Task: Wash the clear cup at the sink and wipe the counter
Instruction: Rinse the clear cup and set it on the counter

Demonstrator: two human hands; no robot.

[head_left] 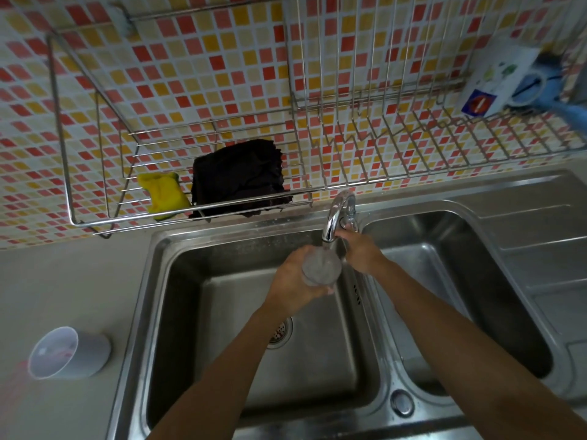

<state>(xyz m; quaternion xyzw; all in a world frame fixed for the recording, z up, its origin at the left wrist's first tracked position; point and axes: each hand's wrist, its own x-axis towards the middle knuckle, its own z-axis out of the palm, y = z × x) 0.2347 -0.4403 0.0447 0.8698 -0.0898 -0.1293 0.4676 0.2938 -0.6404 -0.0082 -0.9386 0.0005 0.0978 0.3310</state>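
**Over the left basin: cup under running water**

Head view. Over the left basin of the steel sink [165,281], my left hand [292,284] holds the clear cup [321,268], fingers wrapped round its wall and pressed against it. The cup's mouth faces up, directly beneath the spout of the faucet [337,217]; water runs into it. My right hand [359,249] reaches to the faucet base, fingers curled on the lever [349,224]; how tightly they close I cannot tell, as the spout covers part of them.

Surface and room. The sink has two basins, with a drain strainer [281,331] in the left one, partly hidden by my left forearm, and a ribbed drainboard [546,249] at the right. A grey counter [63,287] lies to the left. The wall behind carries red, orange and yellow mosaic tile [197,68].

Surroundings. A white cup [68,352] lies tipped on the counter, well apart from the sink. A wire rack [104,173] on the wall holds a yellow sponge [163,194] just beside a dark cloth [238,177]. A second wire dish rack [381,100] to the right holds a white carton [495,77] and a blue item, blurred.
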